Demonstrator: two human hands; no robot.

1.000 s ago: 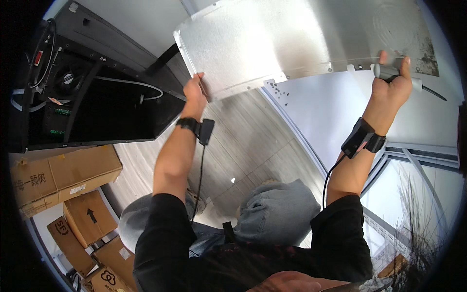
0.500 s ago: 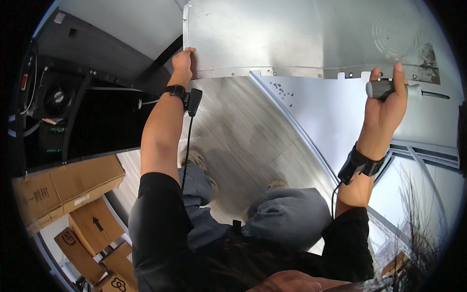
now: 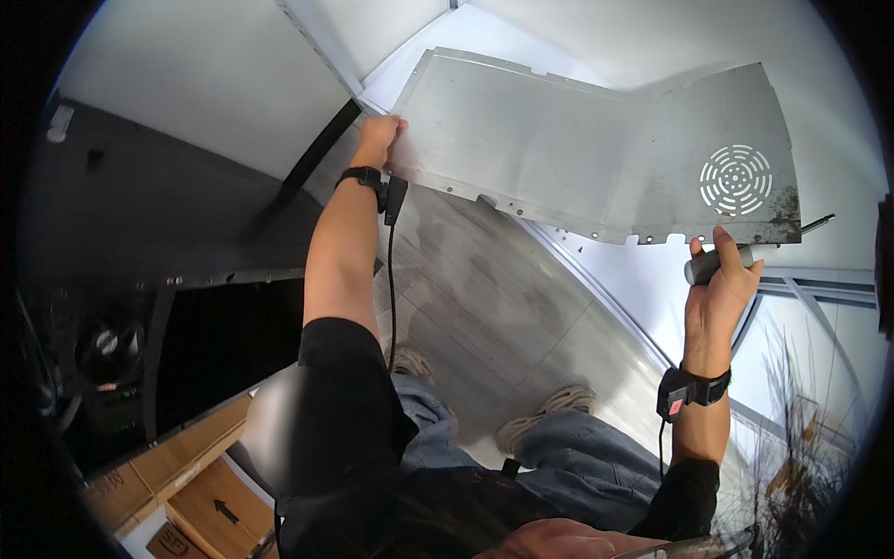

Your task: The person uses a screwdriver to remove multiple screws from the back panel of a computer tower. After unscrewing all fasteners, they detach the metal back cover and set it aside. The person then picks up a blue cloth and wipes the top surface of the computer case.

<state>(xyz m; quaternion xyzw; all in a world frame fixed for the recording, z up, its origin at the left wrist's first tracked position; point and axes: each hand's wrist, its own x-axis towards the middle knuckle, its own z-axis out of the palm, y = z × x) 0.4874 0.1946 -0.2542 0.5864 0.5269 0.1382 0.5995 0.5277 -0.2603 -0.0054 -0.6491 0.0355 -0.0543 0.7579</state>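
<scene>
A large bent sheet-metal panel (image 3: 559,140) is held up in front of me, with a round slotted vent and a dark stained corner at its right end. The fingers of my left hand (image 3: 378,140) are closed around its left edge. Beneath the near right edge, my right hand (image 3: 723,284) has its fingertips against the panel. A screwdriver (image 3: 703,269) with a thick grey handle lies across that same palm, gripped by the fingers, its shaft pointing right past the panel's corner. Holes and notches run along the panel's near edge.
An opened black cabinet (image 3: 168,238) with a fan (image 3: 107,342) inside stands at left. Cardboard boxes (image 3: 223,508) are stacked at lower left. Several small dark screws (image 3: 579,249) show on a white surface beneath the panel. A wispy plant (image 3: 792,475) is at lower right.
The panel has tilted and come lower in view, so its far edge and the whole vent now show. Both hands moved with it, still holding on.
</scene>
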